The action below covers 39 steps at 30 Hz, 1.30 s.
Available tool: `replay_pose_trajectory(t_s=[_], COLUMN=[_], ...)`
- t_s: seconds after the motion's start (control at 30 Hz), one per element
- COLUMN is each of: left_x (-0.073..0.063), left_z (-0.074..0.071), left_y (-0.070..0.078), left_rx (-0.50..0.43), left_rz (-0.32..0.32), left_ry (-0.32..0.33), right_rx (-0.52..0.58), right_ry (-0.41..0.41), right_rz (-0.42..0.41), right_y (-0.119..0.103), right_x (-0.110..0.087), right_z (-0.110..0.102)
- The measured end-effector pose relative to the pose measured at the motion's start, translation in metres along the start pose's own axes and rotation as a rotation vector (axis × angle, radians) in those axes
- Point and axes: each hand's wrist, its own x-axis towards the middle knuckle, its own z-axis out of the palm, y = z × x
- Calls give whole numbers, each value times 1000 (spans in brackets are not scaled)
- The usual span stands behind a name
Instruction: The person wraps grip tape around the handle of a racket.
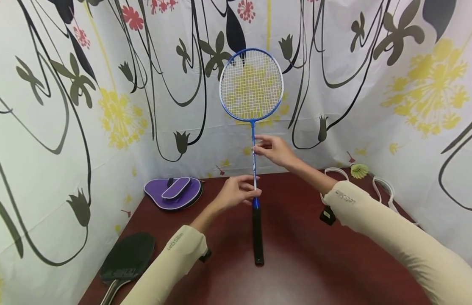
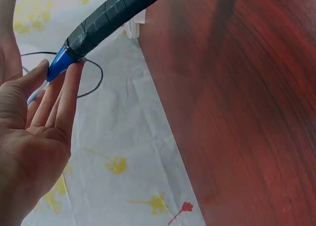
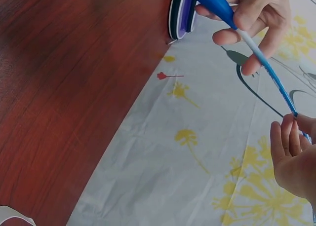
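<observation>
A blue and white badminton racket [image 1: 254,161] stands upright in the head view, strung head at the top and black-wrapped handle [image 1: 257,237] pointing down. My left hand [image 1: 237,190] pinches the lower shaft just above the blue cone, thumb on one side and fingers on the other. Higher up, my right hand [image 1: 274,149] pinches the shaft below the racket head. In the left wrist view the left hand [image 2: 44,102] holds near the blue cone [image 2: 61,63]. The right wrist view shows both the left hand [image 3: 261,18] and the right hand [image 3: 296,157] on the shaft.
On the dark red table [image 1: 297,271], a purple paddle case [image 1: 156,190] lies back left and a black table tennis paddle [image 1: 129,256] front left. A yellow shuttlecock [image 1: 359,170], white straps [image 1: 384,186] and a small black object [image 1: 327,216] are at right. Patterned cloth [image 1: 167,106] surrounds the table.
</observation>
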Motion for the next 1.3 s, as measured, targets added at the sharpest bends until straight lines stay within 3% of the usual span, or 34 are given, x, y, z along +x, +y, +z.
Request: replay_pose_trajectory(t_s=[0.23,0.43,0.67,0.83,1.03,1.2,1.3], left_x=[1,0,-1,-2,0,0,-1], left_z=[4,-3,-11,-10,-7,-3,0], left_y=[0,1,0,-6,-11,-14,-15], left_rx=[-79,-123,-136,-135,-136,-147,-149], left_rz=[-13,-6,19,11,12,11,9], left_ry=[45,115,140,150,151,153,151], right_rx=[-83,-246,-441,-498,-552,-624,-656], right_ry=[1,43,30,11,8,-33,-59], right_rz=[-10,8,101,144,268,356,358], right_y=[3,25,74,121,167,190,197], right_x=[-2,-13,-39,-61,-86,-102,-111], right_z=[-11,-35,-65,-80,-93,-93,-90])
